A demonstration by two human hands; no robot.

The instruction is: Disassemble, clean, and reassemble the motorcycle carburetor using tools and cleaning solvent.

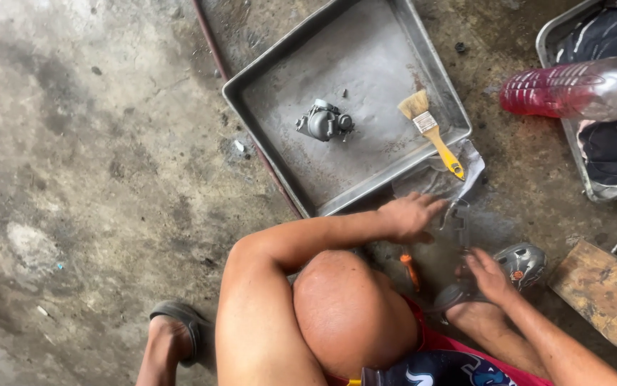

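My left hand (412, 214) reaches across my knee, fingers stretched out toward a small grey metal part (457, 218) on the wet concrete. It lies beside a crumpled clear plastic sheet (433, 179). My right hand (490, 275) hovers low just right of that part, fingers curled downward, and what is under them is hidden. An orange-handled tool (410, 270) lies on the floor between my knee and the hands. Further off, a grey carburettor (325, 121) and a yellow-handled paintbrush (433, 132) rest in a square metal tray (365, 43).
A plastic bottle of red liquid (573, 89) lies over a second tray (588, 187) holding dark fluid at the upper right. A wooden block (605, 289) sits at the right. My sandalled feet (526, 261) (180, 318) are planted on the concrete. A thin hose (212, 43) runs past the tray.
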